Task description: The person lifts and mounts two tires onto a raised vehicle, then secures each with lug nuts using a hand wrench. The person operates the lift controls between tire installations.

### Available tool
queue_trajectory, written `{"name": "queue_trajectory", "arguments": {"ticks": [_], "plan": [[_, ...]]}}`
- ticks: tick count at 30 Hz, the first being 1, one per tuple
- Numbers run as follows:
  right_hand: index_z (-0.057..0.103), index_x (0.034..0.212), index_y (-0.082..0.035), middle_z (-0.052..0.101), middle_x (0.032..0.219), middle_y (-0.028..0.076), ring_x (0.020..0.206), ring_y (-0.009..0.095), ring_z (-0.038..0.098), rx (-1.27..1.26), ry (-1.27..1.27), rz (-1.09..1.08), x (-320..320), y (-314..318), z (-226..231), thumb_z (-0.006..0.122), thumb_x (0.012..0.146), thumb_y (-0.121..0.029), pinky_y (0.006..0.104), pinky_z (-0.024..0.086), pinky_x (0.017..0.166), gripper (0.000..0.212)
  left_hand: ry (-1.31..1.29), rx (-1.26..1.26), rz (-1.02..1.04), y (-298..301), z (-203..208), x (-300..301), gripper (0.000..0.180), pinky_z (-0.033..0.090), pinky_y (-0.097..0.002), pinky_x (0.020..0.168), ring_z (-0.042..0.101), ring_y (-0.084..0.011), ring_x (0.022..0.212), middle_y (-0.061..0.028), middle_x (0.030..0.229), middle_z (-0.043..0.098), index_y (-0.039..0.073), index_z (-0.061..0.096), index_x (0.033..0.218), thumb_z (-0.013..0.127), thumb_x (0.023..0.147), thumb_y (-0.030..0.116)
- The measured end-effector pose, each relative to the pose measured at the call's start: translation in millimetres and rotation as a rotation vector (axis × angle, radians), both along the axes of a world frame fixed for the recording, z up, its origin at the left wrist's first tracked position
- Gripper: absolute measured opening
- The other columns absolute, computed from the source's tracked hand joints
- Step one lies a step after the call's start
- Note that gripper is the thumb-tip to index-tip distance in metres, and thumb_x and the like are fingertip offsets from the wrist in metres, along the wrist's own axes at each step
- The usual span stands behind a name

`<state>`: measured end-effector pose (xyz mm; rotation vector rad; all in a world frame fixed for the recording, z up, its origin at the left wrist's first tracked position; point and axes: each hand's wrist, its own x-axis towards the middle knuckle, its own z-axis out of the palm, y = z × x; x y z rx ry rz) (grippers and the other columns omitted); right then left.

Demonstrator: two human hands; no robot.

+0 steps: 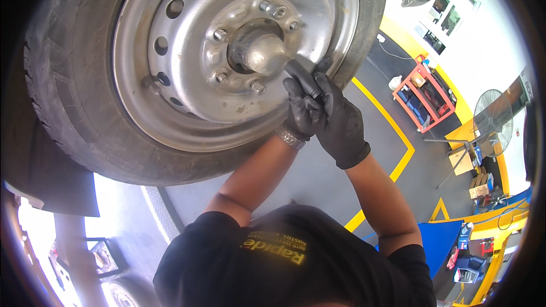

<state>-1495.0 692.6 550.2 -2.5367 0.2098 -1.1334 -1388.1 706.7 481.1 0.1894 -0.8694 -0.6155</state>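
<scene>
1. The wheel (187, 62) fills the upper left of the view; its tyre (74, 113) runs past the top and left edges, and the steel rim (170, 108) shows the hub (259, 51) with lug nuts (257, 87) around it.
2. Both hands wear black gloves and meet at the lower right part of the rim, just below the hub.
3. The left hand (301, 111) is closed around a dark tool (301, 77); the right hand (341, 122) closes over it from the right (the two grips overlap, so single fingers are hard to separate).
4. The tool is a short dark bar. Its long axis goes from lower right to upper left, and its upper end points at the hub and touches the rim there.
5. Open room lies to the right and below the hands: grey floor (318, 176) with yellow lines (398, 136).
6. A red cart (426, 99) and a fan (492, 122) stand well apart at the right.
</scene>
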Motion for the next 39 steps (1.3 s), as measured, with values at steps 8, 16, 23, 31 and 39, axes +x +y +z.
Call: {"name": "queue_trajectory", "arguments": {"ticks": [8,16,23,31,39], "plan": [[0.059,0.112,0.003,0.07,0.085,0.021,0.08,0.041,0.069,0.043,0.138,-0.265,15,6,12,0.056,0.098,-0.022,0.0432,0.054,0.068,0.029,-0.153,0.035,0.076,-1,0,5,0.096,0.044,-0.0255,0.087,0.053,-0.0112,0.092,-0.0023,0.101,0.058,-0.004,0.03,0.147,0.026,0.094,0.076],[0.051,0.126,0.002,0.068,0.109,0.024,0.093,0.039,0.068,-0.071,-0.152,-0.058,14,11,11,0.06,0.096,-0.026,0.0429,0.054,0.075,0.042,0.13,-0.044,-0.17,-1,4,-1,0.088,0.045,-0.0263,0.088,0.055,-0.0117,0.092,-0.0026,0.099,0.059,-0.003,0.029,0.148,0.036,0.097,0.068],[0.05,0.128,0.002,0.069,0.098,0.021,0.086,0.038,0.069,-0.095,0.126,-0.145,6,3,10,0.062,0.095,-0.026,0.0412,0.054,0.072,0.045,-0.065,0.134,0.124,-14,-24,5,0.084,0.047,-0.0274,0.085,0.056,-0.0135,0.087,-0.0046,0.095,0.06,0.0,0.05,0.128,0.028,0.095,0.074],[0.052,0.125,0.0,0.07,0.089,0.02,0.076,0.037,0.069,0.159,-0.018,-0.032,12,5,9,0.064,0.091,-0.015,0.0384,0.055,0.069,0.039,0.096,0.026,-0.237,-18,-31,11,0.049,0.052,-0.0306,0.084,0.06,-0.015,0.094,-0.0071,0.103,0.06,0.0,0.053,0.121,0.057,0.098,0.043],[0.053,0.124,-0.001,0.068,0.084,0.02,0.067,0.036,0.068,-0.196,0.066,-0.15,9,8,25,0.064,0.091,-0.019,0.0428,0.054,0.062,0.039,0.029,-0.09,-0.252,-40,-49,26,0.022,0.054,-0.0297,0.073,0.063,-0.0145,0.088,-0.0073,0.094,0.062,0.001,0.056,0.107,0.061,0.093,0.017]]}}
